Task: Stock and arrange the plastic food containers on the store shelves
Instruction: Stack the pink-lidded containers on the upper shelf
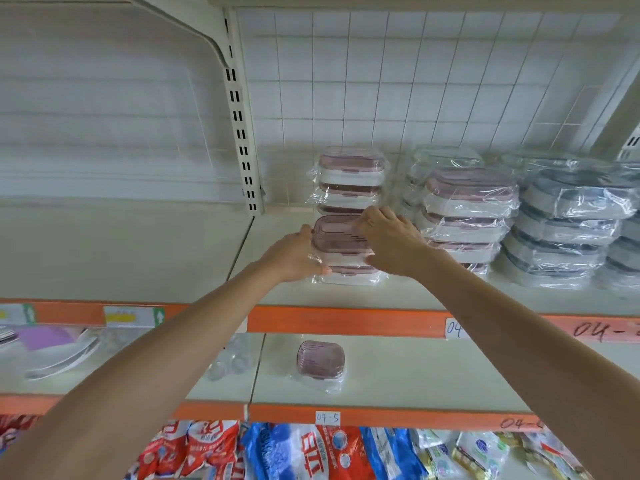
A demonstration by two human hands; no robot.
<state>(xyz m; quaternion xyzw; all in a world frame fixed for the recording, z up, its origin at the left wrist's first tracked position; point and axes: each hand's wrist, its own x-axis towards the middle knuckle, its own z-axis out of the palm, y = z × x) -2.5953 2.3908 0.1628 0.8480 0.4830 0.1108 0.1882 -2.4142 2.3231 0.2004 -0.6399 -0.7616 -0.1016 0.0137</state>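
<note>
a single wide-angle view is taken from head height, faced forward and slightly down at the upper shelf (346, 292), close enough that both forearms are seen reaching in; the lower shelf (398, 372) is caught below.

White tag (327, 418) on the lower orange shelf edge reads "04-5"; white tag (454, 328) on the upper orange edge (346, 320) shows "04", remainder hidden by forearm; handwritten "04-" (604, 331) on the upper edge at right, cut off.
</note>
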